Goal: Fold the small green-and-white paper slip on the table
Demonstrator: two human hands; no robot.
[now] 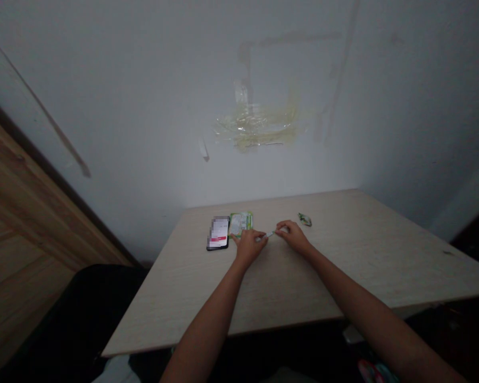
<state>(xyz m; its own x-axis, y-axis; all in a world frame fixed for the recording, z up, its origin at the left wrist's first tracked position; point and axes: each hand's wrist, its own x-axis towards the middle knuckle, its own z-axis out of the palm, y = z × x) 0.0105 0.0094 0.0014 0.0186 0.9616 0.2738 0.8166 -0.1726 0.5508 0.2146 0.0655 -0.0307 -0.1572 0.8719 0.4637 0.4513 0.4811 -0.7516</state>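
Between my hands, low over the table, is a small, thin whitish strip with a bit of green (270,234); its exact kind is too small to make out. My left hand (249,244) pinches its left end, with one finger stretched out toward the green-and-white packet (241,222). My right hand (293,235) closes thumb and fingertips at the strip's right end. Just left of the packet lies a phone (219,233) with its screen lit and partly blurred.
A small crumpled green wrapper (304,219) lies beyond my right hand. The pale wooden table (199,298) meets a white wall (143,106) bearing old tape (259,127). Wooden boards (19,229) and a dark chair-like shape (91,298) stand at the left.
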